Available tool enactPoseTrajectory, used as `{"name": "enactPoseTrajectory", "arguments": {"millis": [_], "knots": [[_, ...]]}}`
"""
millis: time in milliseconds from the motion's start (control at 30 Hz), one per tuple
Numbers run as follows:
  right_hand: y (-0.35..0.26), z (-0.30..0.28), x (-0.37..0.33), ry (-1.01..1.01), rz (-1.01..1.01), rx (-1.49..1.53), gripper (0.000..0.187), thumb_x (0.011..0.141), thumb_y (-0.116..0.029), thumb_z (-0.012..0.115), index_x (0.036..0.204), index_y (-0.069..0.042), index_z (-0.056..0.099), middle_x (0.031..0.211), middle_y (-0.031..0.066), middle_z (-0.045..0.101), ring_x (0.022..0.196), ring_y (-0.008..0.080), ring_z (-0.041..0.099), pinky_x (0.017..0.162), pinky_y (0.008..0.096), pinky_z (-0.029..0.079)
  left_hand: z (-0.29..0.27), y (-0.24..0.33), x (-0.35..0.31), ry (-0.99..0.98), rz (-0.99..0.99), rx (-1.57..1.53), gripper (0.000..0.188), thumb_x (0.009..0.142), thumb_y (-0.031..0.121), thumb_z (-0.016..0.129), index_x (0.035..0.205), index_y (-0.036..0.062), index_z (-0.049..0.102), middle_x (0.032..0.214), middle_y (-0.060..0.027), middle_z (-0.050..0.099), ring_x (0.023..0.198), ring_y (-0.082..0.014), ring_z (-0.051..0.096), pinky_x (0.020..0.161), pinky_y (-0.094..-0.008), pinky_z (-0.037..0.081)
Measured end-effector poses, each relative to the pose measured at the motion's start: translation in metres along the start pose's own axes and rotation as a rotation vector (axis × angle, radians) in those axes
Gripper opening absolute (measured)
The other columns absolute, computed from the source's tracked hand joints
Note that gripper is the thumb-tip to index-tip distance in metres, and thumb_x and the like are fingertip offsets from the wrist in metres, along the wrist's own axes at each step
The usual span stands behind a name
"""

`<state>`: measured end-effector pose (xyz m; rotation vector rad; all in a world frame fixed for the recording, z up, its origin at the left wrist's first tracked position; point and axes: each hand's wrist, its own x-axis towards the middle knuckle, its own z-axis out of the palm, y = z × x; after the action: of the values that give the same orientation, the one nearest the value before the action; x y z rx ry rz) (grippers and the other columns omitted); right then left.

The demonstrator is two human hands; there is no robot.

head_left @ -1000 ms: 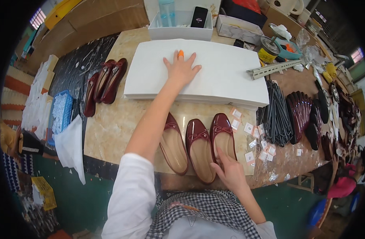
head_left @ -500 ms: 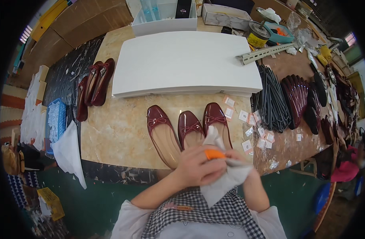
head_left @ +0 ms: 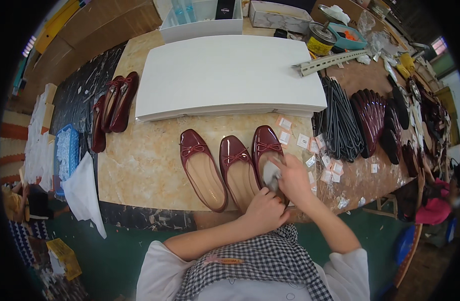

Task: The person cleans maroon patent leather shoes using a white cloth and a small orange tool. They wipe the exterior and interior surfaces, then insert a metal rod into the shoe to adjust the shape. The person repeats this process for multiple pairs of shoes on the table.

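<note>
Three dark red patent ballet flats with bows stand in a row on the marbled table top: a left flat (head_left: 191, 135), a middle flat (head_left: 229, 145) and a right flat (head_left: 264, 135). My right hand (head_left: 294, 181) is closed on a crumpled greyish-white cloth (head_left: 271, 173) and presses it into the opening of the right flat. At that flat's heel, my left hand (head_left: 266, 211) is curled with its fingers round the back edge. A speck of orange shows by its fingertips; what it belongs to is mostly hidden.
Beyond the flats lies a stack of white board (head_left: 230, 75). Small labels (head_left: 335, 168) and black rods (head_left: 338, 123) are to the right, with nested dark red shoe parts (head_left: 368, 120). More flats (head_left: 120, 103) stand left, near a blue basket (head_left: 67, 155). A person (head_left: 435, 200) sits far right.
My right hand has brought the cloth forward into the right flat. The left hand has left the cloth and come to the flat's heel. The orange piece is now mostly hidden.
</note>
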<state>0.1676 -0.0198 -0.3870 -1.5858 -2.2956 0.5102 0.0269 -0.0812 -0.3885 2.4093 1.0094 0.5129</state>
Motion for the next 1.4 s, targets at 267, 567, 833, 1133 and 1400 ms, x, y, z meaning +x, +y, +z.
{"name": "enactPoseTrajectory", "arguments": {"millis": [267,567,833,1133,1400], "knots": [[0.006,-0.022,0.023,-0.056,0.095,0.472,0.053,0.076,-0.020,0.074,0.124,-0.002,0.060,0.102,0.0155,0.056,0.092,0.0332,0.059,0.078,0.0393,0.050,0.006,-0.003,-0.002,-0.039,-0.019,0.034,0.030,0.080,0.029,0.065,0.061,0.0069,0.068,0.064,-0.0064,0.061,0.071,-0.0199,0.059,0.074,-0.0347,0.039],[0.023,0.008,0.032,0.186,0.166,0.324,0.047,0.080,-0.013,0.072,0.125,-0.002,0.060,0.097,0.0120,0.058,0.075,0.0241,0.058,0.069,0.0326,0.049,-0.074,-0.050,0.067,-0.219,-0.002,0.170,0.036,0.081,0.042,0.061,0.072,0.0091,0.071,0.082,-0.0119,0.068,0.081,-0.0305,0.063,0.093,-0.0493,0.040],[0.008,-0.021,-0.025,0.181,0.240,0.640,0.047,0.085,-0.007,0.067,0.131,-0.006,0.057,0.107,0.0084,0.060,0.082,0.0137,0.055,0.074,0.0263,0.047,-0.153,-0.229,0.115,0.483,-0.435,0.595,0.050,0.088,0.041,0.058,0.132,0.0193,0.055,0.128,-0.0210,0.052,0.123,-0.0384,0.045,0.102,-0.0636,0.031],[-0.011,-0.009,-0.015,0.020,0.690,1.962,0.050,0.093,-0.019,0.058,0.138,-0.001,0.042,0.126,0.0144,0.058,0.115,0.0258,0.058,0.096,0.0393,0.051,-0.097,-0.018,0.016,0.415,0.213,-0.156,0.013,0.075,0.022,0.068,0.079,0.0096,0.065,0.098,-0.0052,0.063,0.110,-0.0214,0.055,0.092,-0.0346,0.045],[-0.058,-0.033,-0.007,-0.003,0.050,0.940,0.077,0.077,-0.004,0.069,0.144,0.001,0.032,0.150,0.0154,0.036,0.136,0.0257,0.040,0.111,0.0372,0.034,-0.101,-0.050,-0.012,0.783,-0.455,-0.204,0.013,0.088,0.007,0.056,0.101,0.0049,0.059,0.080,-0.0142,0.064,0.068,-0.0355,0.062,0.062,-0.0398,0.051]]}}
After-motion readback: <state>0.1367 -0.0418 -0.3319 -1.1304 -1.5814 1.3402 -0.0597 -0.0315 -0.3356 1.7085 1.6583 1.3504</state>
